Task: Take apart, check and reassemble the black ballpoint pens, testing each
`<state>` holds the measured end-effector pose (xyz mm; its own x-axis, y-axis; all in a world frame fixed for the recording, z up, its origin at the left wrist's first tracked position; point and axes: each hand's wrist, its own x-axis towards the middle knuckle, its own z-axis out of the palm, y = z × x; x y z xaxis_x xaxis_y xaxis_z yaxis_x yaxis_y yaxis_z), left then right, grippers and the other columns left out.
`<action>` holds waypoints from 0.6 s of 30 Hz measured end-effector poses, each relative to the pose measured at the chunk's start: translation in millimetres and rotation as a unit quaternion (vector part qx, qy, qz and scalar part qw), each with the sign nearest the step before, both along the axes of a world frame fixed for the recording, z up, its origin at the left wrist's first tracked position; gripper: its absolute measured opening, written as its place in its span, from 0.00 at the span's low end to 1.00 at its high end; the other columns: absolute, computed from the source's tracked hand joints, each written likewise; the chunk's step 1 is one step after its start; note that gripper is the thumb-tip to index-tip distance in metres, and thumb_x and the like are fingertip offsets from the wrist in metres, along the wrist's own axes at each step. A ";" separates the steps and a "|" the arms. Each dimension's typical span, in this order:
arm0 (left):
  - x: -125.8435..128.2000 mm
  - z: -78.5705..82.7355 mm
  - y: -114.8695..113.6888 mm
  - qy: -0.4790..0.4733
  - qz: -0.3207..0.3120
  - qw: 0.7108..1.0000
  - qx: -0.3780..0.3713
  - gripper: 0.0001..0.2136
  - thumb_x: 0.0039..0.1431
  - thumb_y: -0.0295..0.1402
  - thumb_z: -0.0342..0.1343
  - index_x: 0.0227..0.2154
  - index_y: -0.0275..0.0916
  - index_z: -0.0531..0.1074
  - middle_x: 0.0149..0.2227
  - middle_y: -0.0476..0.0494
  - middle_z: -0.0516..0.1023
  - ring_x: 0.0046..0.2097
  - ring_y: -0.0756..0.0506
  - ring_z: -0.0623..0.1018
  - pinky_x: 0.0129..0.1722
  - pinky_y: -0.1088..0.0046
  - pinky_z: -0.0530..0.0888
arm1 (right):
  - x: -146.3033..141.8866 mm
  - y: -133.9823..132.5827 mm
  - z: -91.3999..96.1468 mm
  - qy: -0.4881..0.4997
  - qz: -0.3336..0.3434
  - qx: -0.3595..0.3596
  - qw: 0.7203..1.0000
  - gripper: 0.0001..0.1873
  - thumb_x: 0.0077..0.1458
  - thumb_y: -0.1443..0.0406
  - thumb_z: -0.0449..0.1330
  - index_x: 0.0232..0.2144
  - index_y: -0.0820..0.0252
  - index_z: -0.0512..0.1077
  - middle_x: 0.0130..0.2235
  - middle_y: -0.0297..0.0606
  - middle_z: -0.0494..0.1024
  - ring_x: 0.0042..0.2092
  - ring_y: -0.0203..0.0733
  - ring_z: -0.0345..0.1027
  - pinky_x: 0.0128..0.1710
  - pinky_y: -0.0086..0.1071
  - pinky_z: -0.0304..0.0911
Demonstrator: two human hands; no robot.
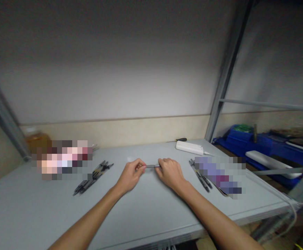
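Over the middle of the table, a thin grey pen [150, 166] spans the gap between my two hands, lying nearly level. My left hand [134, 174] pinches its left end between thumb and fingertips. Closed around the other end is my right hand [170, 171], where a shiny metallic section shows beside the thumb. The ends inside my fingers are hidden. To the left lies a bunch of several dark pens [92, 177]. A smaller group of dark pens [202, 176] rests to the right.
A white power strip [189, 148] with a cord and a screwdriver [181, 140] lie at the back right. Blurred-out items flank the pens on both sides of the grey table [141, 218]. Metal frame posts [222, 80] rise at the sides. Blue bins [241, 137] stand beyond.
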<state>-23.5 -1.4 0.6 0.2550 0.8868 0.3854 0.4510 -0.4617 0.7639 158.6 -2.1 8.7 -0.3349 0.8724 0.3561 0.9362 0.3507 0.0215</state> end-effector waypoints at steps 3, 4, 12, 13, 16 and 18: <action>-2.5 -3.2 6.2 -0.051 0.032 0.998 -0.035 0.12 0.54 0.41 0.49 0.26 0.36 0.68 0.21 0.49 0.70 0.25 0.50 0.70 0.27 0.75 0.65 | 0.4 -1.8 4.2 0.031 0.041 0.053 0.997 0.17 0.58 0.55 0.47 0.36 0.61 0.68 0.38 0.44 0.71 0.41 0.44 0.62 0.39 0.34 0.51; -3.8 -4.3 8.4 -0.068 0.040 0.996 -0.040 0.13 0.54 0.41 0.49 0.25 0.36 0.67 0.21 0.49 0.70 0.25 0.50 0.69 0.27 0.75 0.66 | 0.9 -1.8 5.3 0.042 0.057 0.064 0.995 0.17 0.59 0.55 0.46 0.37 0.60 0.68 0.39 0.44 0.70 0.42 0.44 0.61 0.40 0.35 0.50; -9.6 -8.8 16.2 -0.147 0.041 0.987 -0.056 0.14 0.51 0.43 0.53 0.23 0.36 0.67 0.21 0.49 0.72 0.24 0.51 0.70 0.28 0.75 0.67 | 15.4 13.9 -4.6 0.197 0.138 0.002 0.971 0.10 0.59 0.64 0.49 0.35 0.60 0.69 0.34 0.37 0.73 0.39 0.38 0.64 0.38 0.30 0.52; -9.6 -9.0 16.1 -0.149 0.041 0.986 -0.059 0.14 0.51 0.43 0.53 0.23 0.36 0.67 0.21 0.49 0.72 0.24 0.51 0.70 0.28 0.75 0.67 | 17.0 15.4 -5.4 0.220 0.151 0.003 0.964 0.08 0.57 0.64 0.52 0.35 0.60 0.69 0.35 0.37 0.73 0.39 0.38 0.64 0.39 0.30 0.53; -10.1 -9.1 16.0 -0.151 0.042 0.986 -0.064 0.14 0.51 0.43 0.52 0.23 0.35 0.67 0.21 0.49 0.71 0.24 0.51 0.70 0.28 0.75 0.66 | 20.0 16.7 -3.8 0.295 0.155 -0.009 0.943 0.10 0.52 0.63 0.56 0.37 0.61 0.70 0.35 0.38 0.74 0.37 0.38 0.65 0.38 0.29 0.55; -11.1 -8.8 15.9 -0.156 0.046 0.985 -0.062 0.14 0.52 0.43 0.52 0.23 0.35 0.67 0.21 0.49 0.71 0.24 0.51 0.69 0.28 0.75 0.66 | 20.9 16.4 -0.7 0.339 0.129 -0.060 0.930 0.13 0.54 0.59 0.54 0.35 0.63 0.72 0.29 0.37 0.74 0.32 0.37 0.65 0.34 0.28 0.57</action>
